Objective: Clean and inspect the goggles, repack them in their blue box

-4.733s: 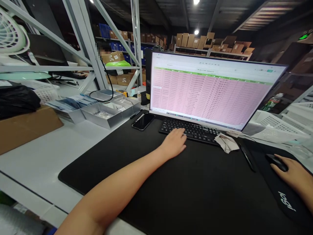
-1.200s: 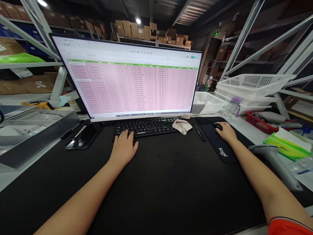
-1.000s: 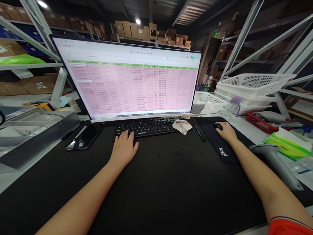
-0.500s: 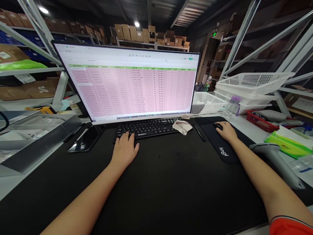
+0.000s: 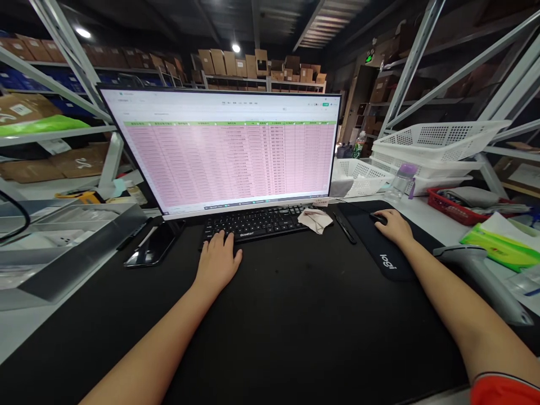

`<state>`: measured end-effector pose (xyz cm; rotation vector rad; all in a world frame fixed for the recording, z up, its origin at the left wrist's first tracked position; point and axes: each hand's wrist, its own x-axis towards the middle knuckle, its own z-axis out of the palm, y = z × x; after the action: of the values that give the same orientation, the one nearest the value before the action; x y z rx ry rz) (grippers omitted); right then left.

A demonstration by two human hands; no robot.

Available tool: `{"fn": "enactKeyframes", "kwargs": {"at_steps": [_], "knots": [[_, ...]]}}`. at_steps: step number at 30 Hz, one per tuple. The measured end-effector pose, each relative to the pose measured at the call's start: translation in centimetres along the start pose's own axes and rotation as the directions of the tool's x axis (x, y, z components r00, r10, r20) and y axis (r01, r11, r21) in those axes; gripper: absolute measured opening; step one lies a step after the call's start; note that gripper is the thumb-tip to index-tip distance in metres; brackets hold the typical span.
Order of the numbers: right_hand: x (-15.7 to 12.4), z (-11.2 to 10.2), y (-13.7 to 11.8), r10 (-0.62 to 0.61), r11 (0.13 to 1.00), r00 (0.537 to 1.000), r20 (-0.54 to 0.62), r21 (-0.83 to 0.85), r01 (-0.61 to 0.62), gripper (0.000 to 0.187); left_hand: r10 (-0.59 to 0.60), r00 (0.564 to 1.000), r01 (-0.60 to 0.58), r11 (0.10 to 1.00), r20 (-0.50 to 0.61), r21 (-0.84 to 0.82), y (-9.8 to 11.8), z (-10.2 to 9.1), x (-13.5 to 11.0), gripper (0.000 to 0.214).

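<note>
My left hand lies with its fingers spread on the left front part of the black keyboard. On the right, my right hand is wrapped over a dark computer mouse, most of which the palm hides. The mouse sits on a black mouse pad with "logi" printed on it. Behind the keyboard stands a monitor showing a spreadsheet with pink rows and a green header. A crumpled tissue touches the keyboard's right end, and a black pen-like item lies beside it.
A phone and a grey divided tray are at the left. To the right are a barcode scanner, a tissue pack, a red basket and stacked white baskets. Shelves with cardboard boxes stand behind.
The camera view has shifted slightly. Two pale highlighted cells at the left of the spreadsheet no longer show, and the rows look different. Both hands stay in place on keyboard and mouse.
</note>
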<state>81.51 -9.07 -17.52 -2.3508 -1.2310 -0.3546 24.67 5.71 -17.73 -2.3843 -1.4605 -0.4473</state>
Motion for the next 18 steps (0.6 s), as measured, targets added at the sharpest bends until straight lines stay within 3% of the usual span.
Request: {"fn": "enactKeyframes", "kwargs": {"at_steps": [10,18], "knots": [[-0.3,-0.3,0.7,-0.028,1.000,0.999,0.032,0.000,0.028,0.043,-0.008,0.999,0.007,1.000,0.044,0.005,0.2,-0.7,0.1,0.059],[-0.1,0.3,1.4,-0.049,0.998,0.999,0.023,-0.027,0.049,0.050,-0.017,1.000,0.017,1.000,0.016,-0.002,0.2,-0.4,0.0,0.057]]}}
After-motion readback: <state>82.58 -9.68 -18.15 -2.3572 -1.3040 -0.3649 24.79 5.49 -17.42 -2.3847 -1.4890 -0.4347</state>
